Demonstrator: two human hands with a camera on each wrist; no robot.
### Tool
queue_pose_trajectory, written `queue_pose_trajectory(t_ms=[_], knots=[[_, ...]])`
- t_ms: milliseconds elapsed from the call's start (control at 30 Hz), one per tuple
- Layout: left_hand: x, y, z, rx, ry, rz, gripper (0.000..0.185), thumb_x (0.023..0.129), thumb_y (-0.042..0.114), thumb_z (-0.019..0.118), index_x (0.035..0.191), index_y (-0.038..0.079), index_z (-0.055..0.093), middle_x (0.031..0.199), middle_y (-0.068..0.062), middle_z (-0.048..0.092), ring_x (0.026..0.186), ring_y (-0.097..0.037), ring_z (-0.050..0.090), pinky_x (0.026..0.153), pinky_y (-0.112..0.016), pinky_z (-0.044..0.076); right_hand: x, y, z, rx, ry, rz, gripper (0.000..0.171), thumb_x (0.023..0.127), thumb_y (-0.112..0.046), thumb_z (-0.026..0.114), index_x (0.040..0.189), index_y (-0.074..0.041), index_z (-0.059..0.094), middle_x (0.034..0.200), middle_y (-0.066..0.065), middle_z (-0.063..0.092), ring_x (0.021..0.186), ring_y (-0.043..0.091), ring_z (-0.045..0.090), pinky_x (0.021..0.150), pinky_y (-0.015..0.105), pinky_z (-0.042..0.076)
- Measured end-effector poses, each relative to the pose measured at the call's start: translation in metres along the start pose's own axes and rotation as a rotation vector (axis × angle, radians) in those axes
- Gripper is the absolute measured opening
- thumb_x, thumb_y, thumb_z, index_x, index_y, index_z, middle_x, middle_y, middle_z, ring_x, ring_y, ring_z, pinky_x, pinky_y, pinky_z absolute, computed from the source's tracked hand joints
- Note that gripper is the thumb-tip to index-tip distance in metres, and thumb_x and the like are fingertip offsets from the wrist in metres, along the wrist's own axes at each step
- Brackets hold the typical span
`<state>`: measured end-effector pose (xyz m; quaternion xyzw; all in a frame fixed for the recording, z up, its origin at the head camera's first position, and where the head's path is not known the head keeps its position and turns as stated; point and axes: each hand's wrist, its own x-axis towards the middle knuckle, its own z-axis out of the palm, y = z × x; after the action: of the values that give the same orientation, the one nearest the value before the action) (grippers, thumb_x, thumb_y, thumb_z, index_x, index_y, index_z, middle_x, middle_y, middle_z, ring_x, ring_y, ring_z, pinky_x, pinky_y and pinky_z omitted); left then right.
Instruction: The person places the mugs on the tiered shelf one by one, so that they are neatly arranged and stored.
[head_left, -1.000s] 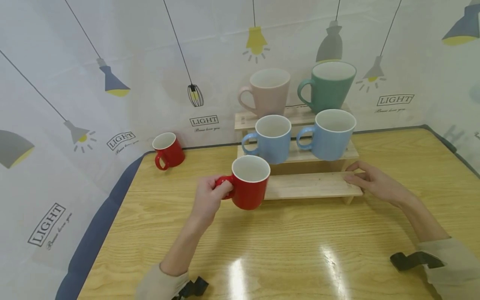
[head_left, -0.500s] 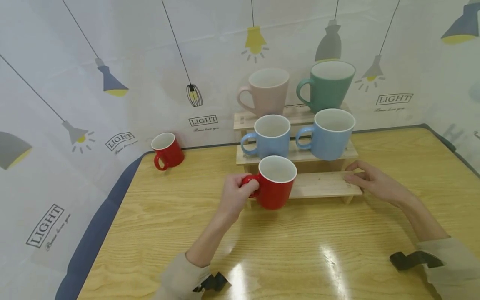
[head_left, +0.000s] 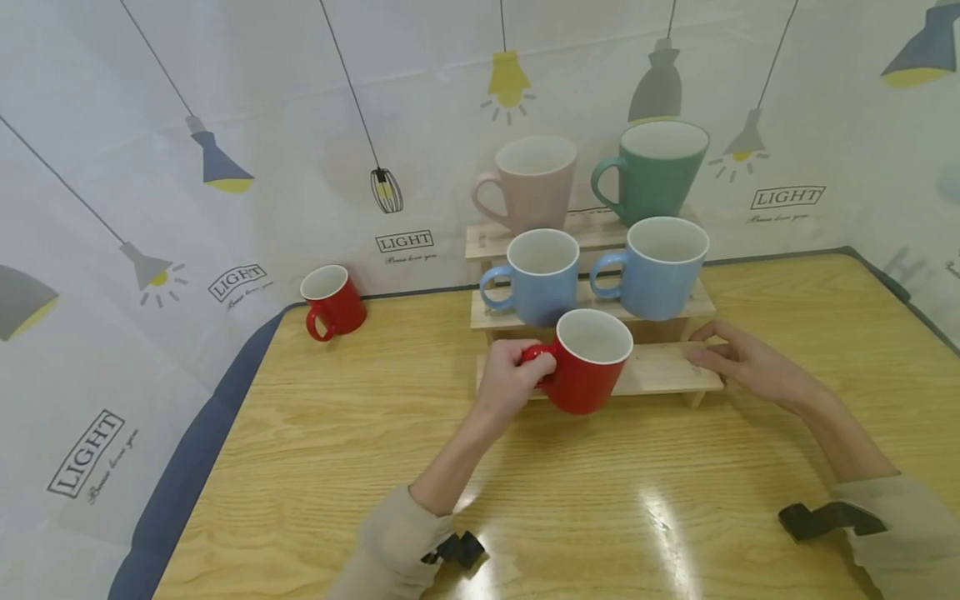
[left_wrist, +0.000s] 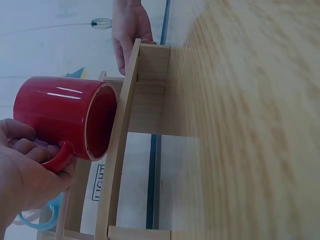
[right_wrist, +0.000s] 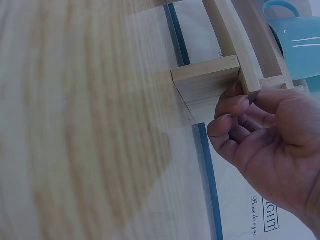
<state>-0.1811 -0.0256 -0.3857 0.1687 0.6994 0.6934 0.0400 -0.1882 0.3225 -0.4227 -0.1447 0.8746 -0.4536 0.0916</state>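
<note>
My left hand [head_left: 510, 379] grips a red mug [head_left: 585, 371] by its handle, holding it upright at the lowest board of a three-tier wooden rack [head_left: 667, 368]. In the left wrist view the red mug [left_wrist: 65, 112] has its base close to that board's edge; whether they touch I cannot tell. My right hand [head_left: 742, 362] pinches the right end of the lowest board, and in the right wrist view its fingers [right_wrist: 232, 107] curl about the board's corner. Two light blue mugs [head_left: 543, 275] stand on the middle tier. On the top tier are a pink mug [head_left: 536, 183] and a green mug [head_left: 660, 171].
Another red mug [head_left: 335, 302] stands at the back left of the wooden table [head_left: 315, 467]. A white curtain [head_left: 300, 167] printed with lamps hangs behind the rack and along the left side. The table's dark blue edge [head_left: 202, 442] runs down the left.
My left hand has carried the red mug to the right, from the rack's left end to about the middle of the lowest tier. The right hand has stayed at the board's end.
</note>
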Motion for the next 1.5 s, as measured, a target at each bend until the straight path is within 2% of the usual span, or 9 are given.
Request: queue_pose_trajectory(t_ms=[133, 300, 567, 833, 933, 1033, 1267, 1400, 1500], knots=[[0.004, 0.0, 0.008, -0.017, -0.019, 0.001, 0.027, 0.085, 0.002, 0.053, 0.059, 0.0, 0.046, 0.052, 0.002, 0.04, 0.052, -0.011, 0.038, 0.05, -0.023, 0.033, 0.001, 0.001, 0.0, -0.005, 0.0, 0.001, 0.026, 0.106, -0.02, 0.052, 0.125, -0.002, 0.05, 0.128, 0.026, 0.06, 0.107, 0.006, 0.06, 0.079, 0.027, 0.049], [0.008, -0.001, 0.019, -0.032, -0.039, -0.01, 0.028, 0.086, 0.0, 0.053, 0.059, 0.001, 0.046, 0.052, 0.003, 0.039, 0.052, -0.012, 0.039, 0.05, -0.022, 0.035, 0.001, 0.001, 0.0, 0.002, 0.008, -0.002, 0.024, 0.106, -0.018, 0.053, 0.124, -0.002, 0.05, 0.127, 0.024, 0.061, 0.105, 0.004, 0.06, 0.079, 0.026, 0.048], [0.016, -0.005, 0.034, -0.104, -0.046, -0.094, 0.02, 0.087, -0.002, 0.054, 0.069, -0.011, 0.054, 0.06, -0.004, 0.052, 0.063, -0.016, 0.055, 0.06, -0.024, 0.051, 0.001, 0.001, -0.001, -0.021, 0.007, 0.007, 0.026, 0.106, -0.02, 0.053, 0.124, -0.002, 0.05, 0.125, 0.022, 0.061, 0.102, 0.008, 0.061, 0.077, 0.028, 0.049], [0.022, -0.011, 0.048, -0.133, -0.053, -0.13, 0.02, 0.087, -0.003, 0.055, 0.068, -0.007, 0.056, 0.063, -0.005, 0.056, 0.067, -0.015, 0.059, 0.067, -0.032, 0.058, -0.001, 0.0, -0.002, 0.021, 0.007, -0.008, 0.023, 0.105, -0.016, 0.053, 0.122, -0.001, 0.05, 0.125, 0.022, 0.06, 0.098, 0.009, 0.062, 0.074, 0.031, 0.049], [0.023, -0.012, 0.053, -0.146, -0.06, -0.134, 0.02, 0.089, -0.002, 0.055, 0.069, -0.006, 0.058, 0.065, -0.005, 0.059, 0.069, -0.015, 0.061, 0.074, -0.042, 0.059, -0.001, 0.001, -0.002, 0.025, 0.004, -0.014, 0.022, 0.105, -0.015, 0.053, 0.122, -0.001, 0.05, 0.129, 0.022, 0.059, 0.102, 0.006, 0.062, 0.075, 0.031, 0.049], [0.025, -0.013, 0.058, -0.161, -0.065, -0.128, 0.02, 0.089, -0.003, 0.055, 0.07, -0.008, 0.059, 0.066, -0.006, 0.06, 0.069, -0.016, 0.062, 0.076, -0.047, 0.059, -0.001, 0.002, -0.002, 0.03, -0.001, -0.02, 0.021, 0.105, -0.014, 0.053, 0.122, -0.002, 0.05, 0.129, 0.022, 0.06, 0.103, 0.005, 0.062, 0.077, 0.031, 0.048], [0.028, -0.018, 0.067, -0.164, -0.061, -0.109, 0.021, 0.088, -0.002, 0.055, 0.069, -0.011, 0.057, 0.064, -0.011, 0.058, 0.067, -0.016, 0.061, 0.072, -0.038, 0.059, 0.0, 0.002, 0.0, 0.076, -0.001, -0.079, 0.018, 0.104, -0.01, 0.054, 0.12, -0.002, 0.049, 0.119, 0.007, 0.065, 0.102, 0.004, 0.064, 0.079, 0.025, 0.049], [0.03, -0.02, 0.071, -0.181, -0.058, -0.118, 0.021, 0.086, -0.003, 0.054, 0.066, -0.011, 0.053, 0.061, -0.011, 0.053, 0.066, -0.016, 0.062, 0.073, -0.042, 0.059, 0.0, 0.002, 0.001, 0.082, -0.005, -0.08, 0.026, 0.104, -0.01, 0.054, 0.128, 0.001, 0.047, 0.129, 0.014, 0.059, 0.107, -0.001, 0.061, 0.082, 0.024, 0.05], [0.03, -0.02, 0.075, -0.183, -0.055, -0.111, 0.022, 0.084, -0.005, 0.054, 0.064, -0.011, 0.05, 0.059, -0.016, 0.047, 0.064, -0.016, 0.06, 0.07, -0.038, 0.058, 0.0, 0.002, 0.001, 0.077, -0.012, -0.078, 0.037, 0.105, -0.011, 0.052, 0.137, 0.003, 0.042, 0.136, 0.023, 0.053, 0.108, -0.004, 0.059, 0.085, 0.022, 0.049]])
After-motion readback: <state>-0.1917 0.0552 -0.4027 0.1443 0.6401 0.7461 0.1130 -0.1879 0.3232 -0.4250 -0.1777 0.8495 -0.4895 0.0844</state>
